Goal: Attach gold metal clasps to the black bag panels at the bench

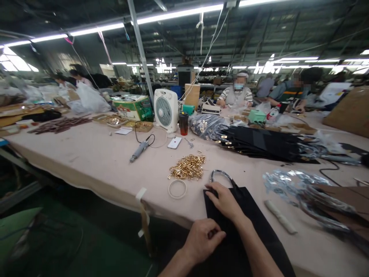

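A black bag (259, 231) lies flat on the table in front of me and hangs toward my lap. Its dark handle (223, 174), wrapped in clear plastic, loops up from the top edge. My right hand (224, 201) rests on the bag near that edge, fingers stretched out and close together. Over the bag's left side, my left hand (201, 237) is curled with thumb and forefinger near each other; whatever they hold, if anything, is hidden. Beyond the bag sit a pile of small gold metal fittings (188, 167) and a roll of pale tape (177, 189).
A corded hand tool (138, 151), a phone (174, 142), a tumbler (183, 123) and a white fan (166, 109) stand or lie farther back. Stacked black bag pieces (259, 140) and plastic-wrapped handles (319, 204) lie right. A masked co-worker (236, 94) sits across the table.
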{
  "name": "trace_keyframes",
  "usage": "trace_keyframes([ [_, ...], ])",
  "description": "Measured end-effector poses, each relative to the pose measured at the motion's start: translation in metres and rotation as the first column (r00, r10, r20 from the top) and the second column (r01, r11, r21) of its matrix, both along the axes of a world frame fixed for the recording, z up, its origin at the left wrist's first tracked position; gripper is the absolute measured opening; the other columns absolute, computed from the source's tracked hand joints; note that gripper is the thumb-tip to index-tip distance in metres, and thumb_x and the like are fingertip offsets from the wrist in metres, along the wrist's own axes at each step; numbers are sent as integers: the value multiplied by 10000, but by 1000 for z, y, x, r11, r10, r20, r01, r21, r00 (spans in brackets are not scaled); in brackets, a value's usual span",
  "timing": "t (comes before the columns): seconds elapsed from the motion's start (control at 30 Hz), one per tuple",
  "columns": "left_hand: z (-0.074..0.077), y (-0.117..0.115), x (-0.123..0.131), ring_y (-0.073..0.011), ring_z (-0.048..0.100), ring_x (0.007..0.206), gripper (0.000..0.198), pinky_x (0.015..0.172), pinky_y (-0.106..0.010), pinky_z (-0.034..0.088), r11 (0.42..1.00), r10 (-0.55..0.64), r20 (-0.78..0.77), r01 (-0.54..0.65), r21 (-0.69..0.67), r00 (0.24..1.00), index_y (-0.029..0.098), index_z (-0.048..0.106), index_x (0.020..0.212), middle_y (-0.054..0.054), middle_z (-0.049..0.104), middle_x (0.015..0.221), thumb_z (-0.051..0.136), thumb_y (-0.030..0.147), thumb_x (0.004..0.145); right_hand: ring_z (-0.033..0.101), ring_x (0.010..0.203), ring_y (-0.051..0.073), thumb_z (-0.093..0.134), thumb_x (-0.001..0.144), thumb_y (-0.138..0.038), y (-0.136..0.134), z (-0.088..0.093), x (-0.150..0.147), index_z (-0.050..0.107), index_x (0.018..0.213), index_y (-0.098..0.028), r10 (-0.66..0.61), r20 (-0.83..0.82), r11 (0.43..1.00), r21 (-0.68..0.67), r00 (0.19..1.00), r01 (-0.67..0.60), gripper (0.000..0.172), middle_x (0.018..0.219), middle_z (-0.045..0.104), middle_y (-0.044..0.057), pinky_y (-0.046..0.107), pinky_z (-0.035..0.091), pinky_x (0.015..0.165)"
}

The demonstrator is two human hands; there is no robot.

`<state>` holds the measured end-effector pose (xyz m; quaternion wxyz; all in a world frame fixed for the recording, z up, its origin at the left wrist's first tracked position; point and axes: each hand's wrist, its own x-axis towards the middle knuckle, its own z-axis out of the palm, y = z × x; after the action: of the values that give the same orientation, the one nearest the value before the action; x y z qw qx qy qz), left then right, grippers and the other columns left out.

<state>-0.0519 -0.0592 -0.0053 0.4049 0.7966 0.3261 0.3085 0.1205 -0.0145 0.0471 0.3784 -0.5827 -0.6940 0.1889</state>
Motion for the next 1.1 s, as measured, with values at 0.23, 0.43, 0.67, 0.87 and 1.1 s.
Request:
trace_keyframes([
  [0.23,0,-3,-17,-117,561,579,54,571,-232,424,991,-121,72,116,71,990,182,744,839,-1,657,677,771,200,796,672,974,215,732,855,-200,38,-3,-51,749,1043,-224,180,121,975,-151,976,-161,190,1053,740,55,334,495,901],
  [0.43,11,28,-58,-217,672,886,121,827,-351,552,932,187,176,-231,278,966,223,681,1006,-68,711,918,595,186,929,627,949,214,772,849,-279,39,-18,-74,719,886,-210,101,162,987,-142,982,-78,95,957,699,49,311,467,839],
  [0.67,19,90,-94,-289,559,1290,583,1139,-528,456,881,364,25,-353,316,931,206,511,1336,-124,604,1335,579,44,780,660,972,210,719,898,-244,33,-32,-89,699,1029,-254,18,77,993,-122,997,-8,132,1004,745,22,310,475,880],
  [0.87,17,109,-103,-255,589,1252,451,1103,-461,496,948,127,-177,-67,310,976,206,553,1316,-119,637,1300,492,52,896,669,1011,225,625,958,-208,21,-31,-88,712,1061,-250,21,115,995,-96,993,-10,141,1051,753,45,338,487,927],
  [1.1,12,118,-110,-207,642,1055,255,953,-362,554,962,120,-132,-83,259,984,222,595,1192,-75,661,1181,564,135,954,652,1021,247,585,963,-203,2,-31,-76,692,1104,-225,-34,86,999,-23,996,37,179,1059,714,80,380,512,946],
])
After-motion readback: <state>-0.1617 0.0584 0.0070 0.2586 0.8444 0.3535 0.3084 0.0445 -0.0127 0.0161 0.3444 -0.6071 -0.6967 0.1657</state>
